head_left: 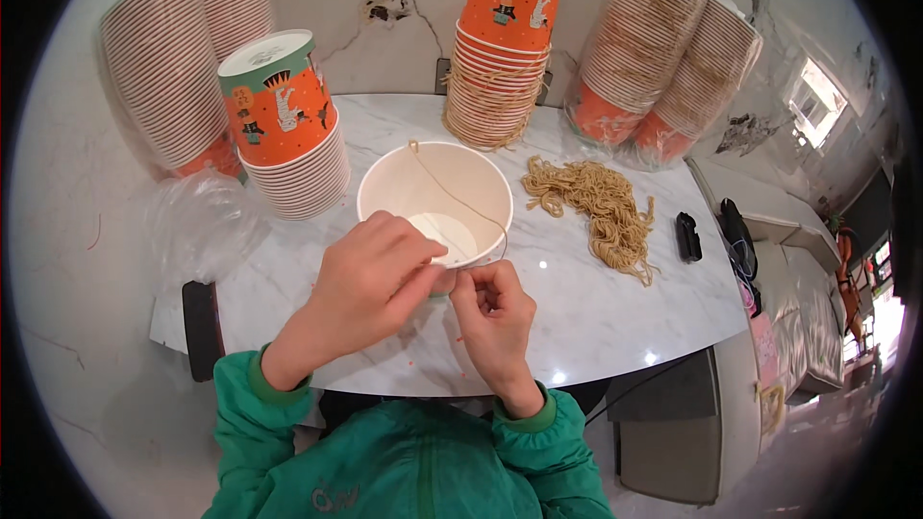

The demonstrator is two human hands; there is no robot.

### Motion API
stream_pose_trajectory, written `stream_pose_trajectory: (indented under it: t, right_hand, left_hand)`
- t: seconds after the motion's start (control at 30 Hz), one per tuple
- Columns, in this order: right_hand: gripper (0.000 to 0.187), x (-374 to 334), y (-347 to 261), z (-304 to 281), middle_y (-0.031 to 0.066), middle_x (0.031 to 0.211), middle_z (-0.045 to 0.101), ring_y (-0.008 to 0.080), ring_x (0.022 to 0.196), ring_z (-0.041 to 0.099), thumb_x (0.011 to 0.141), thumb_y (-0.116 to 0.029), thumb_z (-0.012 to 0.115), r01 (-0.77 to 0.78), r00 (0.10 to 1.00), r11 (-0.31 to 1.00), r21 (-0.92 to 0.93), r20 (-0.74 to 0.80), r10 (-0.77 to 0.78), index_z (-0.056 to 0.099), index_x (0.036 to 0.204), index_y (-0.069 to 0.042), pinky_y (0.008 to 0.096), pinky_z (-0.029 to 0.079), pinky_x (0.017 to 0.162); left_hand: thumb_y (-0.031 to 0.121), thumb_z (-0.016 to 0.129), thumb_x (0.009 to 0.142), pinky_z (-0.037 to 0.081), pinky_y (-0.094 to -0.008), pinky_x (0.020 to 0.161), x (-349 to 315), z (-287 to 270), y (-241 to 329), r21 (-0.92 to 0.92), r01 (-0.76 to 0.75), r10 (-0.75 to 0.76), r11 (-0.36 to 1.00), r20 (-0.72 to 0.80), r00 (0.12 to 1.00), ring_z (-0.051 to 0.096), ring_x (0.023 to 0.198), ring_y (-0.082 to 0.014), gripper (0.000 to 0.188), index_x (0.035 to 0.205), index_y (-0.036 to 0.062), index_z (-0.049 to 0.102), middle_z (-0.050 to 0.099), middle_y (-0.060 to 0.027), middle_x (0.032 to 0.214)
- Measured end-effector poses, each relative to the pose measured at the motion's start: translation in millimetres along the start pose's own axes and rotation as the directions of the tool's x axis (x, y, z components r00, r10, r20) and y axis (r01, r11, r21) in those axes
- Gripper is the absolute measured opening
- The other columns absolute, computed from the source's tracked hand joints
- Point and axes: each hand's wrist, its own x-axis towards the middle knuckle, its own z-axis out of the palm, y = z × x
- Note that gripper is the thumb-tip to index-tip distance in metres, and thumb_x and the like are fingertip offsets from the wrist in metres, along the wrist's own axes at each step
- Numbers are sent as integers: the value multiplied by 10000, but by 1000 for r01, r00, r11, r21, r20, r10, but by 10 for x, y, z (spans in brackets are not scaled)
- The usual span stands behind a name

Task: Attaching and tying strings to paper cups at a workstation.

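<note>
A white-walled paper bucket (394, 183) stands open-side up on the marble-patterned table, close in front of me. A tan string (452, 194) runs from its far rim across the mouth and over the right rim, down toward my right hand. At the near rim my left hand (361, 279) is closed, fingers over the edge and thumb below it on the outside. Just right of it, my right hand (495, 312) pinches at the string's end outside the rim; its fingertips partly hide the grip. A tangled heap of tan strings (601, 211) lies to the right.
Stacked orange-and-green paper buckets stand behind left (279, 125) and at the back (500, 58), the latter draped with strings. Plastic-wrapped bucket stacks (639, 48) lean at both sides. A crumpled plastic bag (207, 221) lies left; a small black object (687, 236) sits far right.
</note>
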Motion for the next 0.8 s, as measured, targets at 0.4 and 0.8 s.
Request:
stream_pose_trajectory:
  t: [0.4,0.8]
  right_hand:
    - [133,27,-3,43,7,719,649,30,643,596,963,-32,711,10,1000,1000,17,7,-10,593,911,2,206,485,584]
    - [135,78,-90,-57,-11,732,650,10,623,555,996,-108,709,-198,975,974,111,121,184,636,986,5,194,423,555]
  left_hand:
    - [180,661,911,541,-319,737,770,-121,-576,-340,418,30,842,804,594,675,796,-163,258,1078,10,762,752,-82,889]
    - [89,689,866,507,-261,709,763,84,-706,-449,533,100,717,823,559,600,757,-79,131,924,-20,732,703,-14,793]
